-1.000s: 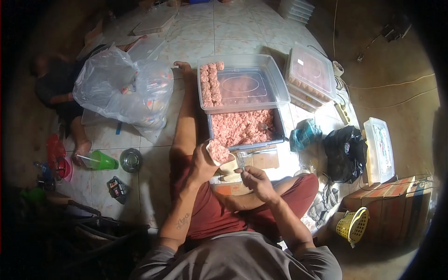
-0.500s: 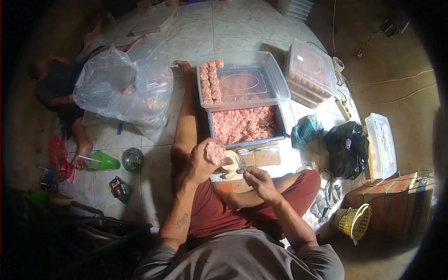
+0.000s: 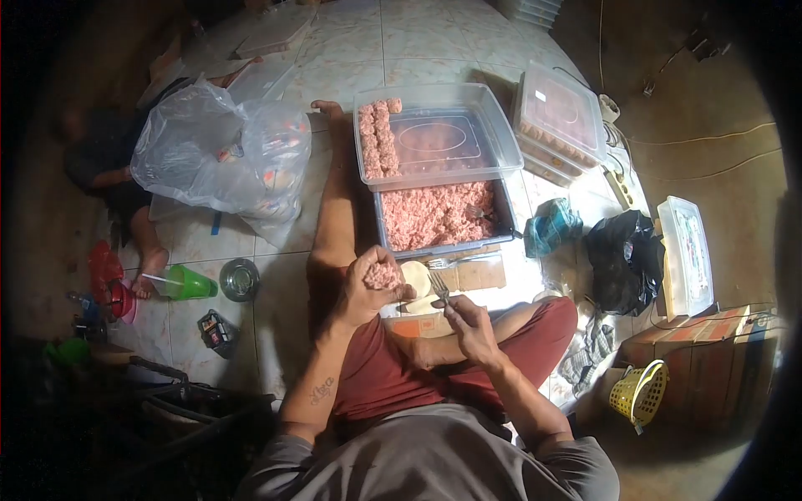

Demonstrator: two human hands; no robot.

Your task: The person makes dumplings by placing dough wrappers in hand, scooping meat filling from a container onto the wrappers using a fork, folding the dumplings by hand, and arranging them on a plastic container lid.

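My left hand (image 3: pixel 365 288) is curled around a lump of pink minced filling (image 3: pixel 382 276). A fork (image 3: pixel 440 288) is gripped in my right hand (image 3: pixel 469 328), its tines pointing up and away from me, apart from the lump. Between my hands lie round, pale wrappers (image 3: pixel 415 274), partly hidden by my left thumb. Just beyond is a dark tub (image 3: pixel 381 222) of the same filling, with a second fork (image 3: pixel 478 214) stuck in it. Overlapping its far side, a clear plastic container (image 3: pixel 501 125) has two rows of shaped pink pieces (image 3: pixel 383 138) along its left side.
Lidded containers (image 3: pixel 558 117) are stacked at the back right. A black plastic bag (image 3: pixel 622 259) and a yellow basket (image 3: pixel 639 392) stand on the right. To the left are a large clear bag (image 3: pixel 188 150), a green cup (image 3: pixel 190 282), a glass ashtray (image 3: pixel 240 280) and another person's foot (image 3: pixel 149 260).
My left fingers have closed further around the filling, covering more of it. The fork in my right hand has drawn slightly to the right, away from the lump. The view has shifted a little.
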